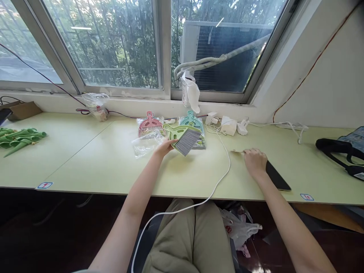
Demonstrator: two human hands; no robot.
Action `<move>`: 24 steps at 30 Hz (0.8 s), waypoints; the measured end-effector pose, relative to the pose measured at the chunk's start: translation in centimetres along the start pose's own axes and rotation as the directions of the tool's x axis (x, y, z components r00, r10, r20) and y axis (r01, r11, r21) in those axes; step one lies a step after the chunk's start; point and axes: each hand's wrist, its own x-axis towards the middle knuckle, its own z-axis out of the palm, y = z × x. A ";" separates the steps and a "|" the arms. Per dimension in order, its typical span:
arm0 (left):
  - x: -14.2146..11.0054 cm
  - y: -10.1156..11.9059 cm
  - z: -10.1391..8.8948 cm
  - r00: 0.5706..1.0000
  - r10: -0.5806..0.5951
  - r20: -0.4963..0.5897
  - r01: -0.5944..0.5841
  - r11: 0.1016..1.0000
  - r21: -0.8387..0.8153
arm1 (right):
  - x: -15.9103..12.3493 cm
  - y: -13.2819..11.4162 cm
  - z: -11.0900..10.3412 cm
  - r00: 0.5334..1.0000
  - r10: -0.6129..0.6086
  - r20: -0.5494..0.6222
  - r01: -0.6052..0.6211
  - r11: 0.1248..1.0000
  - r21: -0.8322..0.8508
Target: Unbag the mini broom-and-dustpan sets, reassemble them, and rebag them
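My left hand [165,148] is closed on a small light-green hand brush [186,139], raised over the table with its grey bristles facing right and down. A green piece at its handle may be a matching dustpan; I cannot tell. Just behind lie a pink brush-and-dustpan set [149,122] and a teal one [190,119], both in clear wrapping. A crumpled clear plastic bag [146,144] rests left of my left hand. My right hand [255,161] is closed at the table, a thin tan paper-like piece [237,152] poking from its fingers. A flat black device [275,176] lies beside that wrist.
A white cable [224,176] crosses the table and drops over my lap. Chargers and a small white box [229,126] stand at the back. Green leaf-like bundles [21,139] lie far left, a black-strapped bag [345,151] far right. A plastic bag [240,229] sits below the table.
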 end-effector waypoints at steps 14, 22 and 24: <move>0.1 -0.1 -0.6 0.999 -0.026 -0.036 0.023 0.997 -0.075 | 5.1 -20.8 -10.3 0.769 0.101 -0.632 0.485 0.551 0.679; 0.1 0.1 -0.4 0.999 -0.014 -0.041 0.011 0.999 -0.053 | 4.9 -20.4 -6.5 0.842 0.202 -0.501 0.336 0.530 0.779; 0.0 0.0 -0.3 0.999 -0.018 -0.049 0.016 0.999 -0.044 | 4.6 -20.2 -6.7 0.855 0.220 -0.470 0.286 0.557 0.780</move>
